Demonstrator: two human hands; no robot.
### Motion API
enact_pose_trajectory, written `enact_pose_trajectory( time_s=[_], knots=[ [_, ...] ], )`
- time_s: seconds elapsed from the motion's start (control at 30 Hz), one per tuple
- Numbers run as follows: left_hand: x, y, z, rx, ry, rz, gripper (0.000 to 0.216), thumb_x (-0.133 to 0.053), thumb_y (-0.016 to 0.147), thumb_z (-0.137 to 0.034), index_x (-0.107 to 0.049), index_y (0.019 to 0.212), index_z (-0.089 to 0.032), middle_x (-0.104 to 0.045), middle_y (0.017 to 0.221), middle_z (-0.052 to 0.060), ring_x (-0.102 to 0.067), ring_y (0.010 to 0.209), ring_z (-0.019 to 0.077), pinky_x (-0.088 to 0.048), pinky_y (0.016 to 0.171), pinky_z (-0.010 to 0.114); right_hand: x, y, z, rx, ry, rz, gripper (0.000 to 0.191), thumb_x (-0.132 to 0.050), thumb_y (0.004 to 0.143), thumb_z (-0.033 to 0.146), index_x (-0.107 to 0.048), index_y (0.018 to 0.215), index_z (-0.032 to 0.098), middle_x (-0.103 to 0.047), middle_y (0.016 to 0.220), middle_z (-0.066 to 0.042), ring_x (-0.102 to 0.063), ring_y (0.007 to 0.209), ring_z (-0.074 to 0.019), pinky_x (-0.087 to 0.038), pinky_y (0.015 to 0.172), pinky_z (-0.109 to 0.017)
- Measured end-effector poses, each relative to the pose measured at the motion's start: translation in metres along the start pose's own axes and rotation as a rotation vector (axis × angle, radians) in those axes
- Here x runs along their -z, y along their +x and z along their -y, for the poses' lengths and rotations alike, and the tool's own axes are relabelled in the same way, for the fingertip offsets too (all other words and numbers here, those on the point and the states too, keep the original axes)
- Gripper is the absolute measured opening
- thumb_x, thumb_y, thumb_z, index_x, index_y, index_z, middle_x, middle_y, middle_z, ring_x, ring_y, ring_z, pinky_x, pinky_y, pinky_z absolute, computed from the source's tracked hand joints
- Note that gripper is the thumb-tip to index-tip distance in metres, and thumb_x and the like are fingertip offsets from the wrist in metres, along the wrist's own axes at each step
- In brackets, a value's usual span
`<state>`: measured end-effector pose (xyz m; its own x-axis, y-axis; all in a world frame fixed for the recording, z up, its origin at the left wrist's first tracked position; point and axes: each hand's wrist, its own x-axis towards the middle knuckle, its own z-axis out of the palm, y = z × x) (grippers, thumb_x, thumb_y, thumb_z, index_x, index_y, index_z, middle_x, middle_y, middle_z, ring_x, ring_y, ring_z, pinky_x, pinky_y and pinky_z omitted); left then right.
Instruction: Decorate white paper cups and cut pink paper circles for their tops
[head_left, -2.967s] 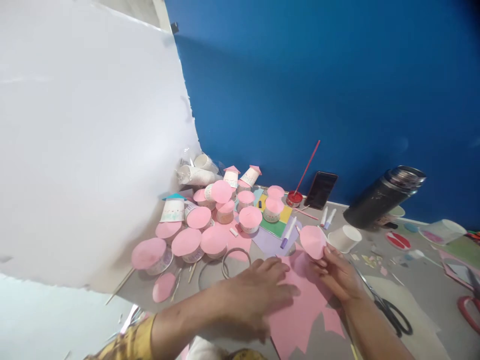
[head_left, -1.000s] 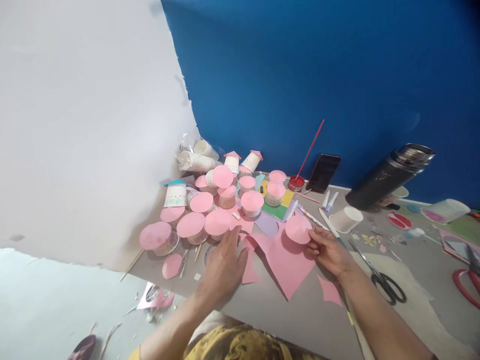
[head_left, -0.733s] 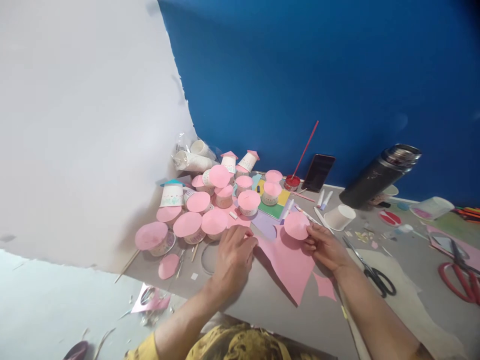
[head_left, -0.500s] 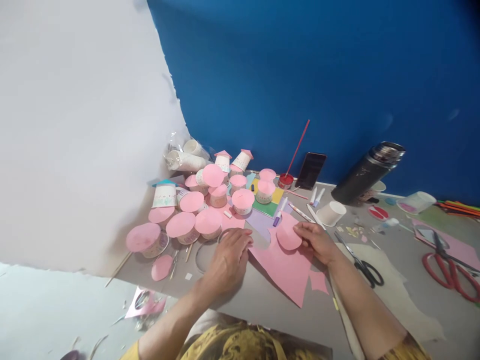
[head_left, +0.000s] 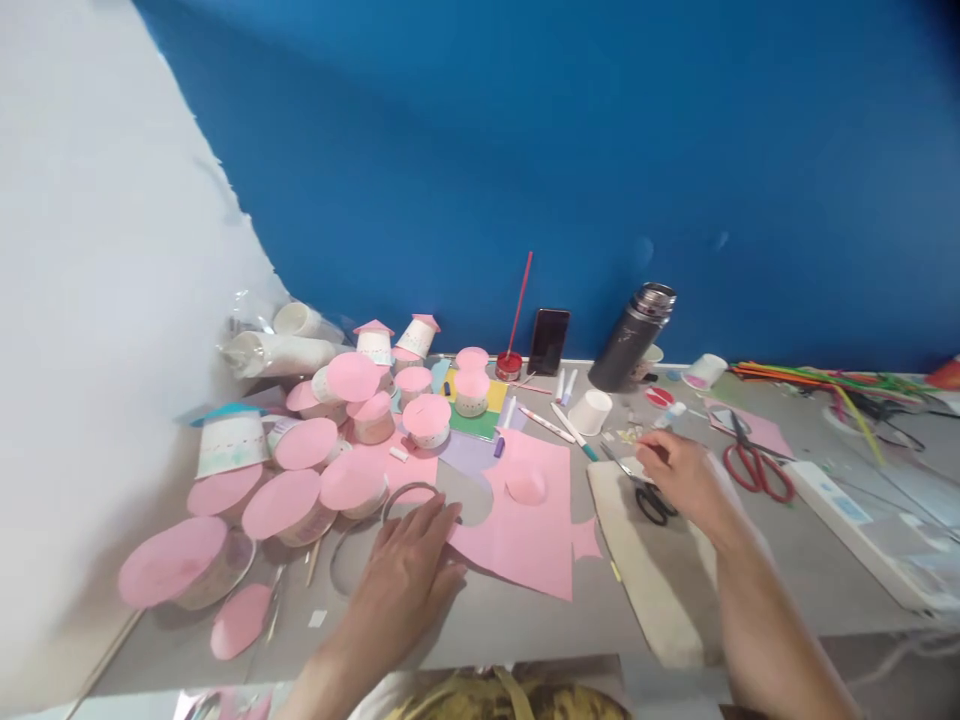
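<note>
Facing us: a blue wall [head_left: 540, 150], across twelve on a dial we centre on the pink sheet.
Table: a grey table [head_left: 495, 620] under everything we see laid out.
Crowd of cups: pink-topped cups [head_left: 289, 505], packed close from nine to eleven.
Sheet: the pink sheet [head_left: 529, 540] lies at our dial's centre, a rounded notch in its left edge.
Mat: a beige mat [head_left: 660, 590] at four.
Left hand: our left hand [head_left: 409, 560] is palm down at eight, fingers loosely spread; we see nothing in its grasp.
Right hand: our right hand [head_left: 686, 480] is at three, fingers half curled; we cannot tell whether it has hold of anything.
Flask: a dark flask [head_left: 634, 340] at one, near the wall.
Scissors: black scissors [head_left: 637, 485] at three, just beside the right hand, handles over the mat.
Cup: a white cup [head_left: 590, 412] at one, between sheet and flask.
Disc: a pink disc [head_left: 527, 483] on the sheet, apart from both hands.
</note>
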<state>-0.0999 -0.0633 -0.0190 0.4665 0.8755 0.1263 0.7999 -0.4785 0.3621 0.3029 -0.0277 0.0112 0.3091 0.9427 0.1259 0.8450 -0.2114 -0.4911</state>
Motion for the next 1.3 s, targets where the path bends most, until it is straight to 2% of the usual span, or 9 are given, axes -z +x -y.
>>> enact_pose_trajectory(
  time_s=[0.17,0.37,0.53,0.67,0.73,0.8,0.93,1.1,1.3],
  knots=[
    [-0.007,0.000,0.008,0.015,0.013,0.017,0.052,-0.053,0.093,-0.019,-0.058,0.145,-0.021,-0.064,0.149,0.016,-0.058,0.140,0.0352,-0.053,0.107,0.057,-0.011,-0.030,-0.049,-0.092,-0.171,0.100,0.007,-0.072,0.083,0.030,-0.070,0.080,0.023,-0.078,0.087,-0.007,-0.070,0.080,-0.0239,-0.040,0.069,-0.031],
    [-0.007,-0.001,-0.004,0.034,-0.072,-0.048,0.052,-0.059,0.089,-0.017,-0.062,0.141,-0.022,-0.060,0.153,0.016,-0.060,0.137,0.0357,-0.055,0.106,0.052,-0.026,-0.038,-0.059,-0.158,-0.173,0.060,0.011,-0.072,0.084,0.033,-0.072,0.085,0.023,-0.077,0.093,-0.008,-0.069,0.085,-0.0242,-0.041,0.071,-0.031],
    [0.002,-0.008,-0.016,0.142,-0.050,-0.036,0.049,-0.059,0.087,-0.006,-0.066,0.133,-0.020,-0.076,0.124,0.013,-0.071,0.113,0.0310,-0.057,0.095,0.045,-0.010,-0.037,-0.063,-0.213,-0.121,0.053,0.022,-0.069,0.085,0.043,-0.076,0.083,0.022,-0.076,0.082,-0.009,-0.067,0.074,-0.0248,-0.040,0.064,-0.032],
    [0.001,-0.018,-0.023,0.128,0.042,-0.030,0.028,-0.054,0.093,-0.007,-0.072,0.110,-0.021,-0.077,0.102,0.010,-0.069,0.096,0.0283,-0.053,0.082,0.040,0.006,-0.072,-0.044,-0.220,0.379,0.153,0.051,-0.064,0.088,0.064,-0.075,0.103,0.017,-0.075,0.084,-0.010,-0.055,0.056,-0.0159,-0.039,0.052,-0.028],
    [-0.005,-0.025,-0.025,0.066,0.055,-0.035,0.024,-0.052,0.097,-0.010,-0.072,0.106,-0.021,-0.076,0.102,0.009,-0.067,0.094,0.0273,-0.051,0.080,0.039,0.004,-0.105,-0.026,-0.214,0.819,0.375,0.059,-0.076,0.080,0.070,-0.074,0.102,0.015,-0.075,0.092,-0.012,-0.048,0.053,-0.0109,-0.033,0.048,-0.026],
    [-0.013,-0.033,-0.025,-0.024,0.045,-0.051,0.024,-0.054,0.097,-0.011,-0.072,0.107,-0.023,-0.075,0.109,0.009,-0.066,0.098,0.0265,-0.050,0.083,0.039,-0.005,-0.142,-0.007,-0.229,0.983,0.638,0.068,-0.082,0.070,0.075,-0.074,0.097,0.014,-0.071,0.085,-0.009,-0.039,0.049,-0.0069,-0.027,0.044,-0.024],
    [-0.028,-0.048,-0.021,-0.161,0.022,-0.108,0.024,-0.057,0.096,-0.009,-0.073,0.105,-0.025,-0.073,0.118,0.010,-0.064,0.105,0.0254,-0.048,0.087,0.039,-0.032,-0.203,0.007,-0.277,1.014,0.888,0.080,-0.069,0.073,0.088,-0.072,0.098,0.012,-0.065,0.083,-0.007,-0.035,0.054,-0.0067,-0.025,0.050,-0.024],
    [-0.032,-0.054,-0.021,-0.229,0.018,-0.140,0.023,-0.058,0.097,-0.009,-0.074,0.106,-0.024,-0.074,0.123,0.010,-0.064,0.108,0.0261,-0.049,0.087,0.041,-0.049,-0.238,-0.002,-0.333,0.944,0.937,0.078,-0.067,0.073,0.090,-0.070,0.089,0.013,-0.056,0.071,-0.001,-0.033,0.057,-0.0089,-0.024,0.052,-0.025],
    [-0.031,-0.054,-0.026,-0.257,-0.102,-0.195,0.019,-0.060,0.098,-0.012,-0.076,0.101,-0.022,-0.077,0.116,0.009,-0.068,0.104,0.0254,-0.051,0.085,0.040,-0.068,-0.236,0.024,-0.307,0.930,0.864,0.070,-0.067,0.077,0.086,-0.068,0.084,0.016,-0.062,0.072,-0.003,-0.040,0.059,-0.0111,-0.025,0.054,-0.026]
  ],
)
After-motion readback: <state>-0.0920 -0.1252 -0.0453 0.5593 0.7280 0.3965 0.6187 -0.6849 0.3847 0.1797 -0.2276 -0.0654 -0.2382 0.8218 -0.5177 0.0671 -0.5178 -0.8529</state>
